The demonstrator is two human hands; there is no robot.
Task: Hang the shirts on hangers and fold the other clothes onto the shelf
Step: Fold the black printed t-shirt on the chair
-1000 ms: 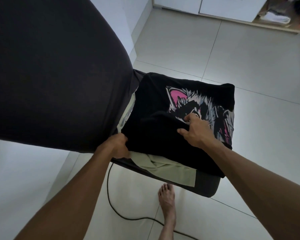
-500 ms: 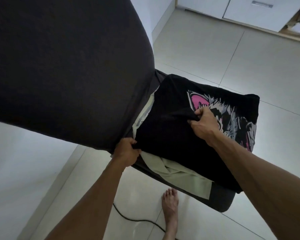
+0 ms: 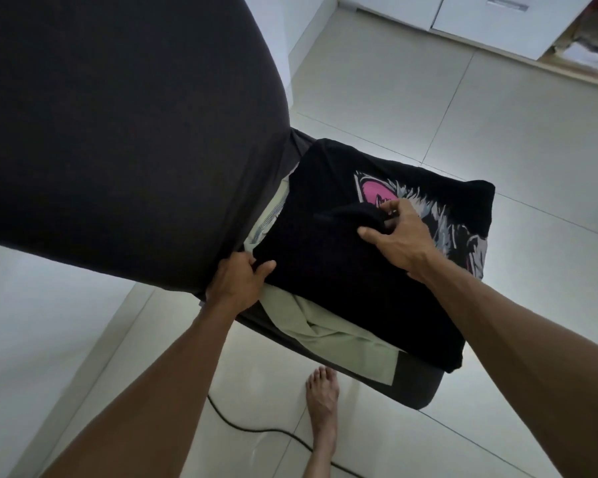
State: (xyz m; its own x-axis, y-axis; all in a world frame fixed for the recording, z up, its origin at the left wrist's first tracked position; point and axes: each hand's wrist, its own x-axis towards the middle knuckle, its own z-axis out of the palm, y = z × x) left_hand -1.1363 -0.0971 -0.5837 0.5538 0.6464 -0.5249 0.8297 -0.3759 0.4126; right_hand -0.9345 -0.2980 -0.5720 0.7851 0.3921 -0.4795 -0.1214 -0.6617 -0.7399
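Shirt (image 3: 328,257), black, lies on chair seat (image 3: 418,391); left hand (image 3: 237,279) grips its near-left corner, right hand (image 3: 399,236) pinches a raised fold mid-shirt.

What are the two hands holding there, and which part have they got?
Both hold the black shirt on the chair. The left hand grips its near left corner; the right hand pinches a bunched fold near the middle, beside the pink print.

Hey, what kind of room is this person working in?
Most likely a room in a home, perhaps a bedroom. Clothes lie piled on a dark chair, a black printed shirt on top; white cabinets stand beside an open shelf of folded laundry on a tiled floor.
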